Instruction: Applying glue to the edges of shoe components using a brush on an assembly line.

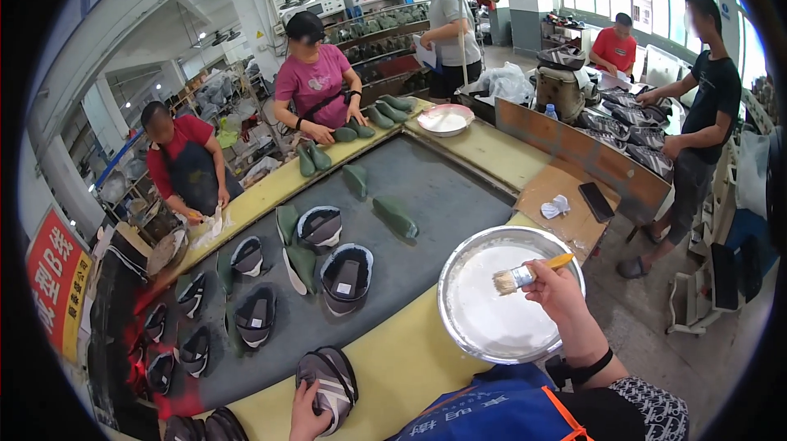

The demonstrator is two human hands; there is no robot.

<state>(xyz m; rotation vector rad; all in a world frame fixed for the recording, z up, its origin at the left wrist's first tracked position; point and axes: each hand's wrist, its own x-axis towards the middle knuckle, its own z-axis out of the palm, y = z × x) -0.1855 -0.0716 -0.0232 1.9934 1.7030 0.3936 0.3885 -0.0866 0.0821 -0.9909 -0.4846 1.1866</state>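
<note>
My right hand [559, 297] grips a paintbrush [523, 277] with a yellow handle and pale bristles. The brush is held over a wide metal basin [448, 310] of white, paste-like liquid [492, 314]. At the near edge of the table, my left hand [307, 412] holds a grey shoe upper [334, 384] with paler stripes. Its underside is hidden from view. More dark shoe uppers [205, 427] lie at the lower left, partly cut off by the picture's rim.
On the dark belt [459, 187] stand several shoe uppers [345, 277] and green shoe lasts [395, 216]. Yellow ledges [393, 351] border it. A phone [596, 202] and crumpled tissue [555, 206] lie on cardboard [545, 187] beyond the basin. Co-workers handle lasts and shoes around the line.
</note>
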